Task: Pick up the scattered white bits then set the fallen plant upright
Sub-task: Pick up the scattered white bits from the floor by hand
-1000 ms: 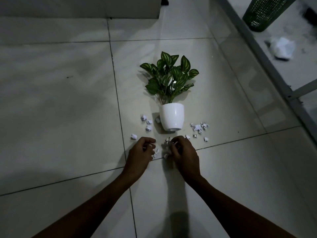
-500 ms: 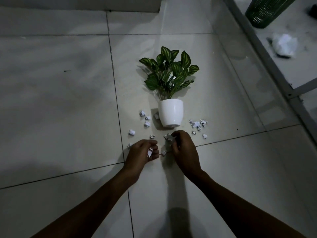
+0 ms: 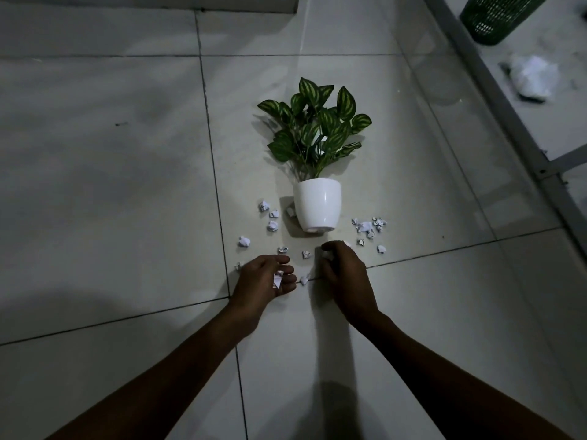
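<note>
A white pot (image 3: 318, 204) lies on its side on the tiled floor, its green striped leaves (image 3: 316, 128) pointing away from me. Small crumpled white paper bits are scattered around its base: a group on the left (image 3: 272, 225), a cluster on the right (image 3: 368, 226), and single ones near my hands (image 3: 306, 254). My left hand (image 3: 263, 281) is cupped with white bits in its palm. My right hand (image 3: 344, 274) is just below the pot's base, its fingers pinched on a white bit.
A green mesh bin (image 3: 498, 17) stands at the top right behind a grey metal frame rail (image 3: 495, 100). A large crumpled white paper (image 3: 533, 77) lies beyond the rail. A wall base (image 3: 143, 3) runs along the top left.
My right hand has moved up toward the pot's base and closed on a bit. My left hand has turned palm-up, showing the bits it holds. The view shifted slightly.
</note>
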A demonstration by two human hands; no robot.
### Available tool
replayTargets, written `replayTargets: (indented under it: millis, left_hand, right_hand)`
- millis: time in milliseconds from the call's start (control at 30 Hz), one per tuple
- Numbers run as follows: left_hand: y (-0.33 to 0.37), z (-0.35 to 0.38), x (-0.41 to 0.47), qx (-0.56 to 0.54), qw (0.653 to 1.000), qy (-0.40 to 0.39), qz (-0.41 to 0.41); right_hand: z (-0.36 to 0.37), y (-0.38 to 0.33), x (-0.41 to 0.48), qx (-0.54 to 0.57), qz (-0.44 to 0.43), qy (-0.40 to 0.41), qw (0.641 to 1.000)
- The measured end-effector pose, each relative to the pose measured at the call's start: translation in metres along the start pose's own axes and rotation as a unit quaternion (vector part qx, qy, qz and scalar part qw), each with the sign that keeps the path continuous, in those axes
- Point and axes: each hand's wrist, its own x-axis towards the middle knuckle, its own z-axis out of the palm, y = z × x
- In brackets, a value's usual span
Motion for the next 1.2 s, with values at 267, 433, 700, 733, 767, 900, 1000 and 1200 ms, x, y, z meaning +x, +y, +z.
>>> replayTargets:
  millis: [267, 433, 700, 733, 767, 900, 1000, 1200]
  left_hand:
    - [0.002, -0.002, -0.001, -0.075, 0.995, -0.034, -0.050]
    - [0.013, -0.011, 0.000, -0.092, 0.994, -0.011, -0.050]
    - [0.015, -0.029, 0.003, -0.124, 0.991, 0.036, -0.045]
    - [0.015, -0.030, 0.004, -0.129, 0.990, 0.037, -0.041]
    - [0.016, -0.031, 0.004, -0.132, 0.990, 0.037, -0.038]
    - [0.016, -0.034, 0.003, -0.130, 0.990, 0.038, -0.034]
    - [0.012, -0.038, 0.003, -0.128, 0.991, 0.009, -0.032]
    - [0.014, -0.043, -0.003, -0.133, 0.989, -0.037, -0.053]
  right_hand:
    - [0.008, -0.046, -0.031, -0.012, -0.162, -0.018, 0.986]
    - [0.009, -0.042, -0.025, -0.089, -0.101, -0.004, 0.991]
    - [0.021, -0.026, -0.010, -0.183, -0.079, -0.083, 0.976]
    - [0.023, -0.026, -0.010, -0.192, -0.088, -0.072, 0.975]
    - [0.022, -0.027, -0.010, -0.204, -0.101, -0.074, 0.971]
    - [0.017, -0.037, -0.012, -0.093, -0.075, -0.049, 0.992]
    - [0.015, -0.064, -0.014, 0.029, -0.068, -0.023, 0.997]
    - [0.025, -0.098, -0.028, 0.077, -0.157, -0.049, 0.983]
